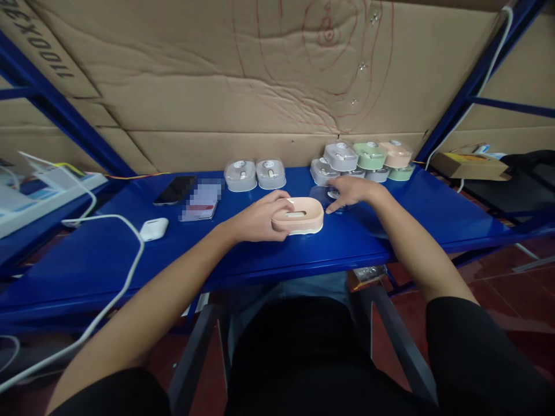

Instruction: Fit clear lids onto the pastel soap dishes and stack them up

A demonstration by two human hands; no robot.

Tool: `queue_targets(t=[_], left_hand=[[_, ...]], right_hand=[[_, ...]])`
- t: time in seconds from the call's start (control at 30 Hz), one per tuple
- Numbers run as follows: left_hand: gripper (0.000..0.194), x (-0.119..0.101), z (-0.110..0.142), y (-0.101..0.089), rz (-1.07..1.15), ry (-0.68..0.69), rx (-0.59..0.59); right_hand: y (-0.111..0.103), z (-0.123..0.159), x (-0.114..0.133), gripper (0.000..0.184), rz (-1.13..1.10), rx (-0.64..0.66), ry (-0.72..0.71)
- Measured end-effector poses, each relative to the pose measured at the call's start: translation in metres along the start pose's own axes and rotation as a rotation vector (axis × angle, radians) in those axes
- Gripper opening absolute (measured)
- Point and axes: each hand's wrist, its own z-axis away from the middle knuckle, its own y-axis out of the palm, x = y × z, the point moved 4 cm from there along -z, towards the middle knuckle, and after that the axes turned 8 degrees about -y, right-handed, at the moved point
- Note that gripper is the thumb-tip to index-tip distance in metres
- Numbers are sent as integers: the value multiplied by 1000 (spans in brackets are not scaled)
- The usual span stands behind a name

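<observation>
Box (307, 224), peach, stretches left to right above the surface (338, 245), its left end clasped in the left hand's (261, 220) closed grip. Just right, the right hand's (354, 189) spread grip hovers at a clear lid (333, 195); contact is unclear.

Peach container (310, 216), blue table (338, 245).

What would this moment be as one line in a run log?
left hand: holding pink box | right hand: at clear lid | lidded boxes: back of blue table
</observation>
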Motion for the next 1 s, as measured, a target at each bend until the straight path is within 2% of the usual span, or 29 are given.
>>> queue_targets(t=[0.13, 0.3, 0.37, 0.43, 0.5, 0.57, 0.67, 0.8, 1.0], left_hand=[[68, -2, 0, 2, -72, -12, -45], [92, 6, -3, 6, -32, -80, -51], [106, 13, -4, 10, 54, -131, -42], [121, 21, -6, 15, 176, -177, -33], [132, 27, -8, 19, 272, -194, -43], [137, 29, -10, 21, 312, -202, -73], [143, 32, -12, 23, 350, -242, -110], [149, 35, -12, 26, 418, -278, -103], [143, 37, -11, 25, 429, -270, -94]], right_hand=[[-5, 5, 2, 94, -23, -68, 51], [-15, 12, 6, 98, -13, -275, 65], [-18, 12, 12, 102, -72, -385, -20], [-17, 11, 24, 100, -148, -458, -175], [-13, 10, 37, 96, -204, -462, -324], [-7, 8, 49, 95, -221, -441, -390], [0, 6, 61, 95, -219, -422, -401], [11, 0, 67, 98, -215, -377, -428], [20, -5, 70, 101, -226, -321, -391]])
